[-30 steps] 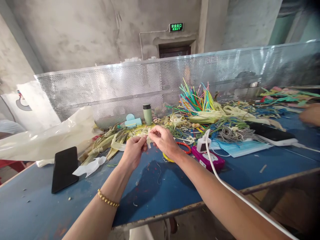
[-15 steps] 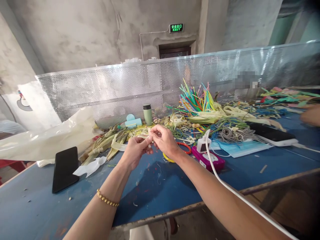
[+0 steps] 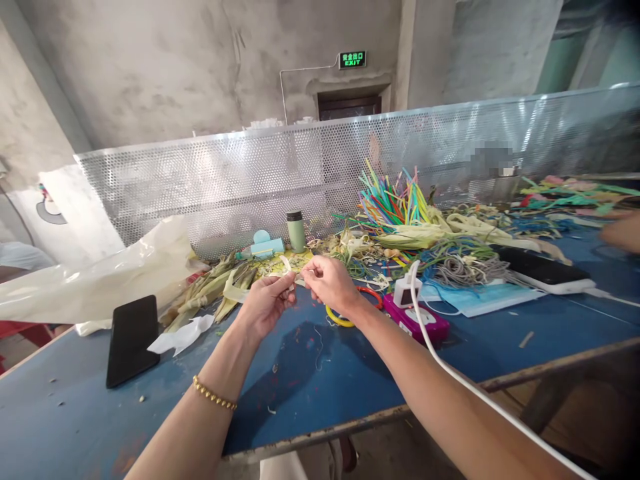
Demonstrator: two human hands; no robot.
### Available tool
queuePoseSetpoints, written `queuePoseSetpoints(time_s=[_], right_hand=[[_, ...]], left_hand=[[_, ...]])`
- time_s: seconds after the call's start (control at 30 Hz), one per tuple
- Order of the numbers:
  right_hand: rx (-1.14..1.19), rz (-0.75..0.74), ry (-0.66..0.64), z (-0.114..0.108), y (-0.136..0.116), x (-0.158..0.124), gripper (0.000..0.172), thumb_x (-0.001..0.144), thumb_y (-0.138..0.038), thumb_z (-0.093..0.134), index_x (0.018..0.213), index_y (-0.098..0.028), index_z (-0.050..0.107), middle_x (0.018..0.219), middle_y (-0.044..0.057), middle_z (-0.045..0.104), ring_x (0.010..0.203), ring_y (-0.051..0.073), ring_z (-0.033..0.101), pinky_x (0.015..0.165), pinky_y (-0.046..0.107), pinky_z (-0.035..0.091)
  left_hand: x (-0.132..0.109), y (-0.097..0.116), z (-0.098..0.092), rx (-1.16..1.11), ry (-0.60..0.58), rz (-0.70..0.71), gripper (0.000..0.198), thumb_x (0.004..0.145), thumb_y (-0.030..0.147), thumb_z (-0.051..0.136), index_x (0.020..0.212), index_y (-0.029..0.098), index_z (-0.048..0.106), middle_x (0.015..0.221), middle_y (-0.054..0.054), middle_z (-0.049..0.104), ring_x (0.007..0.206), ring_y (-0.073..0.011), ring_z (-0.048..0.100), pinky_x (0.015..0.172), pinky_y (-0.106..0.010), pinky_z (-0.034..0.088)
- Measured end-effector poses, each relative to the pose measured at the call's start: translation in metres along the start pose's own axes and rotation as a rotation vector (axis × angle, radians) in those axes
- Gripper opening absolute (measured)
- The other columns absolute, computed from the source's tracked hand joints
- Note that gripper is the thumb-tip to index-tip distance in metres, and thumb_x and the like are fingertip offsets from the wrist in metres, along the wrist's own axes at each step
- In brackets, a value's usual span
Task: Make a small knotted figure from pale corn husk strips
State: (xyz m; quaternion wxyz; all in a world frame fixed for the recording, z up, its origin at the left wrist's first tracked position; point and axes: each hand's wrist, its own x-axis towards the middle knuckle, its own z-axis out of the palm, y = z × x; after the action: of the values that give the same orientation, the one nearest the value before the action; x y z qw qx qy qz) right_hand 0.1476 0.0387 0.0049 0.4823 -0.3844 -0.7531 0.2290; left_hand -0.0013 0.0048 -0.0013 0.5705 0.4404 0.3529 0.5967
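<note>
My left hand (image 3: 266,303) is closed in a pinch on a pale strip (image 3: 285,263), probably corn husk, whose end curls up above the fingertips. A little to the right, my right hand (image 3: 331,283) pinches the same strip, and a thin part of it spans the small gap between the hands. Both hands hover over the blue table (image 3: 300,393). Under the right wrist lie a yellow ring and an orange ring (image 3: 371,295), seemingly scissor handles. Dried corn husks (image 3: 200,293) lie left of my left hand.
A black phone (image 3: 133,341) and white scrap (image 3: 181,335) lie left. Right are a purple box (image 3: 416,316), white charging cable (image 3: 425,327), blue mask (image 3: 473,299) and colourful strips (image 3: 393,200). A green tumbler (image 3: 296,232) stands before the perforated metal screen (image 3: 225,187). Another person's hand (image 3: 623,233) shows far right.
My hands have moved slightly apart, the left one to the left and down. The pale strip now stretches between them.
</note>
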Motion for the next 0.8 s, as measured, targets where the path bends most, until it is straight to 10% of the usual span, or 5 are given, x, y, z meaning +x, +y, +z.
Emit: queuePoseSetpoints(time_s=[0.53,0.8], right_hand=[[-0.085,-0.012,0.118,-0.0035,-0.0036,0.0012,0.011,0.073,-0.015,0.053,0.063,-0.018,0.058,0.058,0.002,0.063,0.051,0.013,0.054,0.05,0.023,0.038],[-0.041,0.043,0.095,-0.005,-0.0071,0.0003,0.009,0.072,-0.017,0.052,0.064,-0.018,0.057,0.052,0.0,0.061,0.042,0.011,0.051,0.047,0.022,0.038]], left_hand=[[-0.001,0.0054,-0.0022,0.017,-0.106,-0.016,0.018,0.061,0.006,0.079,0.075,0.005,0.068,0.073,-0.006,0.065,0.056,-0.0077,0.058,0.058,-0.021,0.05],[-0.002,0.0048,-0.0027,0.139,-0.124,0.097,0.02,0.069,0.023,0.078,0.069,0.008,0.066,0.062,-0.001,0.057,0.054,-0.0068,0.053,0.054,-0.02,0.043]])
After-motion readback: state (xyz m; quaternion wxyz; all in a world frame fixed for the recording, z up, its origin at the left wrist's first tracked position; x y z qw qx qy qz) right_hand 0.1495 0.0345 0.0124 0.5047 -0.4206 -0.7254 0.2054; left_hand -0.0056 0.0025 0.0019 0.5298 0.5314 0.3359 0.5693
